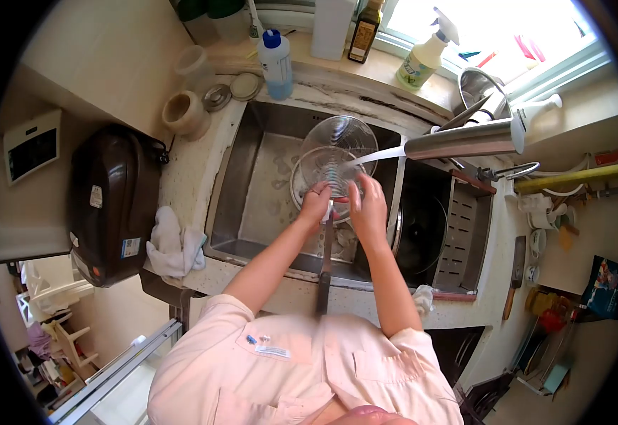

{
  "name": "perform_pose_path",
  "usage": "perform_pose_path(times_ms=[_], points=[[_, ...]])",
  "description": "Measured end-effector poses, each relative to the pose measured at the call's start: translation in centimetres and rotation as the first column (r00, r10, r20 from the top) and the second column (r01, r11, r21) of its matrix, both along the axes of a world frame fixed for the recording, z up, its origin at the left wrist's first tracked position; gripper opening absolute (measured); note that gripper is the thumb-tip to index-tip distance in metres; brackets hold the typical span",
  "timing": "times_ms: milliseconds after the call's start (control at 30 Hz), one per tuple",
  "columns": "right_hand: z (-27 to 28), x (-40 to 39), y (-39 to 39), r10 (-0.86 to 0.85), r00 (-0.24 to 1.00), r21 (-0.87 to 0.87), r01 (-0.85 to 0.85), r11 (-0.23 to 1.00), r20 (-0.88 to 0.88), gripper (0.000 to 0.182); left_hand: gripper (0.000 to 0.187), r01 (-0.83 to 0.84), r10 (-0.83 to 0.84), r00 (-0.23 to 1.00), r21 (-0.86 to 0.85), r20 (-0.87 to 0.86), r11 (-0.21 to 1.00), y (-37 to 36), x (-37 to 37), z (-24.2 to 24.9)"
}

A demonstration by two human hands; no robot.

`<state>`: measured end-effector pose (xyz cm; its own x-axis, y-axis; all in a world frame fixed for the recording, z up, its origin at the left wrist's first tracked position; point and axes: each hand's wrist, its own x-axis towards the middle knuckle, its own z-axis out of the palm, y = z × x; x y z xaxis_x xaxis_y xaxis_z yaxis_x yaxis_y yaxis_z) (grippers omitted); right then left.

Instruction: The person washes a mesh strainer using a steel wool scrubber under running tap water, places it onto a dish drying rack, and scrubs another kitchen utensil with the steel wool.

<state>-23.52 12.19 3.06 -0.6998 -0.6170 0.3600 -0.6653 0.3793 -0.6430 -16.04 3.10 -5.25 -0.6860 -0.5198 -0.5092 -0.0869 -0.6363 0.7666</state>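
Over the left sink basin (252,180) I hold a long-handled wire strainer (339,134), its round mesh pointing away and its dark handle running back toward my chest. My left hand (316,203) is closed around the strainer's neck. My right hand (368,209) is beside the neck under the tap, fingers apart and slightly blurred, right at the rim of the mesh. A white stream of water (380,155) runs from the metal tap (458,140) onto the strainer. Below the mesh, a round, clear-looking rim overlaps it in this view.
The right basin holds a dark round pan (422,230) beside a slotted metal tray (465,234). Behind the sink stand a blue-capped bottle (276,67) and a spray bottle (424,60). A white cloth (174,244) and a dark appliance (114,205) sit at left; a knife (514,273) lies right.
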Motion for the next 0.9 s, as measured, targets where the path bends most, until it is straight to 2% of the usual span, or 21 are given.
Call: perform_pose_path(times_ms=[33, 67, 100, 133, 200, 267, 333, 400, 500, 600, 633, 767, 867, 900], points=[[0.0, 0.8, 1.4, -0.015, 0.977, 0.118, -0.01, 0.993, 0.213, 0.039, 0.027, -0.002, 0.002, 1.0, 0.047, -0.008, 0.999, -0.3, 0.2, 0.5], [-0.1, 1.9, 2.9, -0.056, 0.908, 0.233, -0.046, 0.971, 0.416, 0.04, 0.026, -0.004, 0.005, 1.0, 0.097, -0.012, 0.995, -0.5, 0.4, 0.7], [-0.2, 2.8, 4.3, -0.125, 0.796, 0.337, -0.104, 0.936, 0.593, 0.041, 0.025, -0.03, 0.031, 0.999, 0.075, -0.016, 0.997, -0.7, 0.2, -0.6], [-1.1, 3.3, 5.4, -0.055, 0.459, 0.159, -0.192, 0.968, 0.887, 0.043, 0.026, -0.077, 0.081, 0.996, 0.136, -0.025, 0.988, -1.0, -0.5, -0.7], [-1.5, 3.9, 6.6, 0.01, 0.474, 0.114, -0.233, 0.966, 0.881, 0.045, 0.026, -0.167, 0.183, 0.982, 0.263, -0.039, 0.95, -1.2, -2.0, -1.0], [-0.3, 2.7, 7.2, 0.002, 0.526, 0.172, -0.282, 0.944, 0.851, 0.047, 0.022, -0.138, 0.18, 0.978, 0.316, -0.108, 0.939, -0.6, -2.4, -0.9], [0.0, 1.6, 8.8, 0.036, 0.493, 0.147, -0.327, 0.934, 0.869, 0.047, 0.021, -0.163, 0.231, 0.963, 0.376, -0.142, 0.912, 0.5, -3.1, 0.1], [-0.2, 0.7, 10.6, 0.097, 0.485, 0.16, -0.461, 0.873, 0.869, 0.035, 0.017, -0.125, 0.232, 0.955, 0.461, -0.183, 0.879, 1.2, -3.9, 0.6], [0.3, -0.5, 10.6, 0.116, 0.559, 0.155, -0.414, 0.897, 0.821, 0.021, 0.014, -0.072, 0.21, 0.94, 0.445, -0.268, 0.893, 1.3, -6.1, 1.9], [2.0, -0.9, 8.5, 0.035, 0.432, 0.085, -0.254, 0.963, 0.901, 0.019, 0.014, 0.03, 0.208, 0.912, 0.564, -0.354, 0.825, -1.3, -8.0, 1.8], [2.2, -1.2, 8.2, 0.077, 0.449, 0.033, -0.233, 0.972, 0.89, 0.017, 0.015, -0.035, 0.257, 0.919, 0.587, -0.3, 0.809, -1.6, -8.1, 2.5], [4.3, -1.2, 8.3, 0.018, 0.635, 0.179, -0.245, 0.953, 0.772, 0.02, 0.016, -0.126, 0.288, 0.927, 0.524, -0.24, 0.842, -1.4, -7.9, 2.2], [7.1, -0.9, 10.1, -0.024, 0.621, 0.236, -0.262, 0.936, 0.783, 0.021, 0.023, -0.112, 0.182, 0.967, 0.345, -0.178, 0.932, 0.5, -6.6, 0.8], [7.8, -0.9, 10.8, -0.049, 0.548, 0.225, -0.259, 0.939, 0.835, 0.022, 0.026, -0.068, 0.115, 0.977, 0.248, -0.179, 0.966, 1.1, -5.5, 0.7]])
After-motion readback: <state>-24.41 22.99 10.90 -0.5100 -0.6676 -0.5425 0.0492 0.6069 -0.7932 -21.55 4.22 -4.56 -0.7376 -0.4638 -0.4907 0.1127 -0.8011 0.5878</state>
